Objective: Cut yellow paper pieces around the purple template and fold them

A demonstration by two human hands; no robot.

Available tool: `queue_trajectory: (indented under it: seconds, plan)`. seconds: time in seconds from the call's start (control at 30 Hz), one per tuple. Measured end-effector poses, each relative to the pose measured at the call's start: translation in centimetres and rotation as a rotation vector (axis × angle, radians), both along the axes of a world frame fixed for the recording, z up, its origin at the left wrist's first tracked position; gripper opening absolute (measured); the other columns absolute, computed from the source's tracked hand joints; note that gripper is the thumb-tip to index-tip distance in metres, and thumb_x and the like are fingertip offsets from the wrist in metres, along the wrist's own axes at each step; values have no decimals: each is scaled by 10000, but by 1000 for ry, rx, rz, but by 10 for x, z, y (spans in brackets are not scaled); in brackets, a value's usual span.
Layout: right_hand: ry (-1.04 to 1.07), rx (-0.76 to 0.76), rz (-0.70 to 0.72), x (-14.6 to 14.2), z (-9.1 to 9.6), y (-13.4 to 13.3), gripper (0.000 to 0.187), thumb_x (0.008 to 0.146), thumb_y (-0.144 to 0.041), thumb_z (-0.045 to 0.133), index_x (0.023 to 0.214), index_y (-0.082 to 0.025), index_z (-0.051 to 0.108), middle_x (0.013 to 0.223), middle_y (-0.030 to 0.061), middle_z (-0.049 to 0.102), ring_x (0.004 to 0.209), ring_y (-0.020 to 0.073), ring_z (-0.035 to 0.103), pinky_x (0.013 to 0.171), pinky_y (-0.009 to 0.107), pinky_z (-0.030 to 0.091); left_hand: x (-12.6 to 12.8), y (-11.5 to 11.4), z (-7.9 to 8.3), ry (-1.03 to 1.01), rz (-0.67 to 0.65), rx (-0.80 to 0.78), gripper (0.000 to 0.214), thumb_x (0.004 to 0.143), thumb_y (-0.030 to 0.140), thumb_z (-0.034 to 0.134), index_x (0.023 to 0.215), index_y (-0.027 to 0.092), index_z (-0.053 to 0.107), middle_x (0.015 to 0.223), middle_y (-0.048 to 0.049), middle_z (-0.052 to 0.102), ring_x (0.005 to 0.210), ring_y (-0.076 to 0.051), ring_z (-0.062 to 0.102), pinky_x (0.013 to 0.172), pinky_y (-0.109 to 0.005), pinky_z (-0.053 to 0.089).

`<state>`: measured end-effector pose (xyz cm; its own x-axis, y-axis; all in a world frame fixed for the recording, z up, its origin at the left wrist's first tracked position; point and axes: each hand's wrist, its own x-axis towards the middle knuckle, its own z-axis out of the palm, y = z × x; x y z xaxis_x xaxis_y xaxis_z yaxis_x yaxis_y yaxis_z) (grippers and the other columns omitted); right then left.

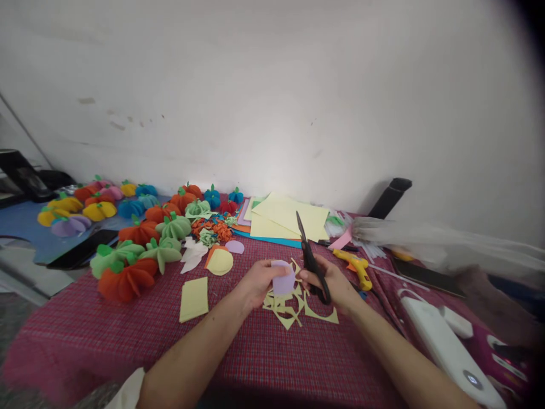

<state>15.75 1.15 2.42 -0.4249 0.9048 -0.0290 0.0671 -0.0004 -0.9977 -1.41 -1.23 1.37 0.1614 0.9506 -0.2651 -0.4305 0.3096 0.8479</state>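
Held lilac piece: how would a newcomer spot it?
Find the red checked tablecloth, then the pale-yellow offcuts near its middle. Partly hiding them is the lilac piece, held in the left hand, whereas the lilac disc farther left lies flat.

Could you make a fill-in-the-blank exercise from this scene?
The left hand holds a flat light-purple piece; the right hand holds black ____.
The pistol-shaped plastic glue gun is mostly ____.
The rectangular pale-yellow stack lies to the ____ of the curved pale-yellow scraps.

Missing words: scissors; yellow; left.
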Motion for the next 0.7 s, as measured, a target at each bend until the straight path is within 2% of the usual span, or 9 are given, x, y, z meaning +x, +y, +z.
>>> queue_trajectory:
  seconds: [0.13,0.33,0.6,0.7]
  plan:
    - [37,-27,-37,-1,-20,9,451,632,-422,700,950,-179,490,615,-39,561,453,75,477,431,201,350,1,4,-6,97,128,70,252,554,268,730,717,96,644,614,-39,644,518,-123,563,527,-243,428]
    - [16,26,-34,6,-37,17,461,610,-393,708,945,-157,498,554,-63,520,411,68,433,412,208,335,-1,8,-12,205,176,113,279,605,314,699,769,93,661,644,-52,650,546,-127,566,549,-250,434]
    - [-28,113,-41,12,-49,26,406,648,-340,666,980,-168,507,710,3,623,556,136,581,493,248,471,-3,17,-22,416,337,214,291,582,308,699,790,113,639,678,-28,641,561,-109,553,540,-227,433]
    - [-51,130,-49,16,-54,31,387,687,-354,630,1005,-165,519,809,50,662,658,178,633,531,266,503,-12,19,-21,475,375,224,328,575,312,693,836,127,619,688,-21,640,572,-113,564,550,-231,446]
